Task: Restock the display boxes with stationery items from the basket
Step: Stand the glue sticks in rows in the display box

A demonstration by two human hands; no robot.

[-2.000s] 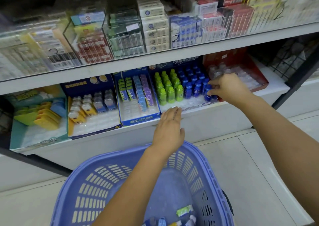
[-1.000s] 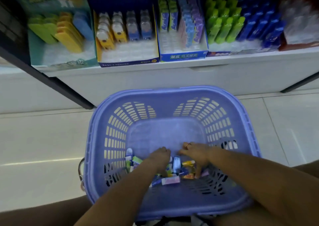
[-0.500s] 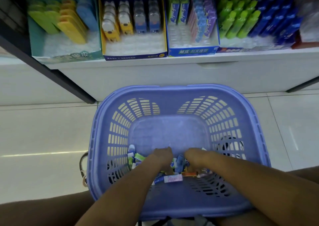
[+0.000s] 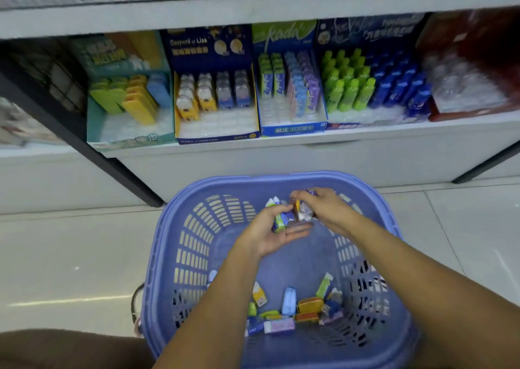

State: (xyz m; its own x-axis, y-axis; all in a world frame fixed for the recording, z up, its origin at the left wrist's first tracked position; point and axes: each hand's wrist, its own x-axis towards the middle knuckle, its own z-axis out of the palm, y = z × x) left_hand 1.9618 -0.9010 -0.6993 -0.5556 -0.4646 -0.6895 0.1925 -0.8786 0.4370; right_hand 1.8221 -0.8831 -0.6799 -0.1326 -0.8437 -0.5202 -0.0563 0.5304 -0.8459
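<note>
A purple plastic basket (image 4: 180, 244) stands on the floor below me, with several small stationery packs (image 4: 289, 306) lying at its near end. Above its far half, my left hand (image 4: 270, 233) is palm up and pinches a few small packs (image 4: 280, 219), green and blue. My right hand (image 4: 323, 208) is curled round other small packs (image 4: 302, 208) right beside it. On the lower shelf stand the display boxes: teal (image 4: 126, 135), dark blue (image 4: 216, 132), and blue (image 4: 292, 126), each with free slots in front.
A box of green and blue bottles (image 4: 374, 87) and a red box (image 4: 472, 107) fill the shelf's right part. A white shelf board (image 4: 253, 16) runs above them. A black frame post (image 4: 84, 143) slants at the left. Pale floor tiles (image 4: 70, 256) surround the basket.
Both hands have risen from the pile at the basket's near end to above its far half, now holding small packs. The view has tilted up toward the shelf.
</note>
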